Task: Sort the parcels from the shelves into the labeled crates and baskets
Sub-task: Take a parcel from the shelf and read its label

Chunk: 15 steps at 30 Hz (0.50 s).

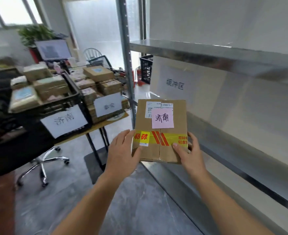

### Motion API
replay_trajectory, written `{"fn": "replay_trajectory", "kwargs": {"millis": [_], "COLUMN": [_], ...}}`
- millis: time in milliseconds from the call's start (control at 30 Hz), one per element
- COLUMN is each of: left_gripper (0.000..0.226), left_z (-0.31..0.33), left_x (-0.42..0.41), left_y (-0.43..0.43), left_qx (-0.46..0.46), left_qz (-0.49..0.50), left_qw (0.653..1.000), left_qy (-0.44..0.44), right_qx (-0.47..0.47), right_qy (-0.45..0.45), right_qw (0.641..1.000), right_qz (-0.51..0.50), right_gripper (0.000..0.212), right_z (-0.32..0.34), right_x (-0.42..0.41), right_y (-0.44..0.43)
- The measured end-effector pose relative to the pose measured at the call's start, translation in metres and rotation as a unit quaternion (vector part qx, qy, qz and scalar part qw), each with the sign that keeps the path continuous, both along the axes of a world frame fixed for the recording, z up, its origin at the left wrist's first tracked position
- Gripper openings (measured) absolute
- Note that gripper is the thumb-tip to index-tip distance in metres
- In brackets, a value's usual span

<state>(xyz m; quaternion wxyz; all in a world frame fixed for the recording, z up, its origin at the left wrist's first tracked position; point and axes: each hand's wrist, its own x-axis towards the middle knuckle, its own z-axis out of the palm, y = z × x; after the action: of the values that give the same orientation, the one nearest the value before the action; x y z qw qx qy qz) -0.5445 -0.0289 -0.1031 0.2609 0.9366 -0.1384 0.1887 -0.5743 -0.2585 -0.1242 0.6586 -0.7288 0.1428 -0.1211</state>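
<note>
I hold a flat cardboard parcel [160, 150] in front of me with both hands. It carries a pink note with 济南 handwritten on it, a white shipping label and a yellow fragile tape band. My left hand [122, 150] grips its left edge and my right hand [189, 152] grips its right edge. To the left, a black crate [43, 110] labelled 济南 is piled with parcels. Beside it stands a wire basket [121, 78] with another white label, also full of parcels. The metal shelves [207, 53] on the right show no parcels.
The crate and basket stand on a wooden table [105, 123] with black legs. A swivel chair base [43, 164] sits on the grey floor at the left. A shelf upright [127, 53] rises just behind the parcel. A monitor, a plant and a black basket are farther back.
</note>
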Motion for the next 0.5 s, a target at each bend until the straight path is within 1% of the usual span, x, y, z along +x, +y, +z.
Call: {"fn": "replay_trajectory", "kwargs": {"millis": [167,233,500], "left_gripper": [0.058,0.057,0.054], "left_z": [0.008,0.01,0.017], "left_x": [0.03,0.047,0.123], "left_y": [0.049,0.064,0.103], "left_qx": [0.093,0.122,0.185], "left_qz": [0.087,0.111,0.19], "left_qw": [0.992,0.986,0.963], "left_qy": [-0.014,-0.003,0.038], "right_qx": [-0.008,-0.012,-0.029], "right_qy": [0.01,0.012,0.014], "right_qw": [0.999,0.999,0.995], "right_qz": [0.041,0.049,0.094], "right_gripper": [0.058,0.056,0.06], "right_z": [0.001,0.001,0.001], "right_x": [0.05,0.072,0.178], "right_y": [0.04,0.049,0.074]}}
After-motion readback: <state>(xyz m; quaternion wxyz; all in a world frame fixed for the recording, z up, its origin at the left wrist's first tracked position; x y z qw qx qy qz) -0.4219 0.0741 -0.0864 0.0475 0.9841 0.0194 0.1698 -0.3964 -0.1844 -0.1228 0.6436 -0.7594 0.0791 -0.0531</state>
